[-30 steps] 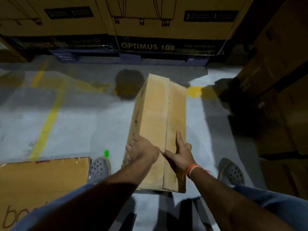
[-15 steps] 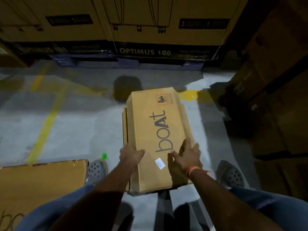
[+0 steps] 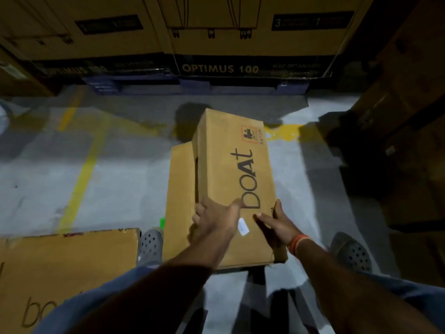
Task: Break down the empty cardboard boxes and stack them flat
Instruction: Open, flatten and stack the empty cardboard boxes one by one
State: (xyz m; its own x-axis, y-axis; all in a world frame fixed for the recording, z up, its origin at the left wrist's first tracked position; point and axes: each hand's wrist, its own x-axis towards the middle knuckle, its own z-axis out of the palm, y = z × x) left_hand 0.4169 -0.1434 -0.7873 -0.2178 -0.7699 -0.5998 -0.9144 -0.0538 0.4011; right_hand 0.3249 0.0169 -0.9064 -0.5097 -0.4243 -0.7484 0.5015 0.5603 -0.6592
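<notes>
One flattened box [image 3: 62, 268] already lies on the floor [image 3: 48, 179] at the left, beside a grey shoe [image 3: 149, 244]. Between the feet, a second box [image 3: 231, 179] is partly collapsed — a side panel splays out to its left, so flattening and stacking look unfinished. Left hand [image 3: 215, 221] rests on the printed top face, fingers stretched forward. Right hand [image 3: 277, 224] grips the box's right edge — thumb on top, fingers curled round the side.

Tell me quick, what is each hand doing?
Left hand: open, fingers pressing the boAt box.
Right hand: gripping the box's right edge.
</notes>
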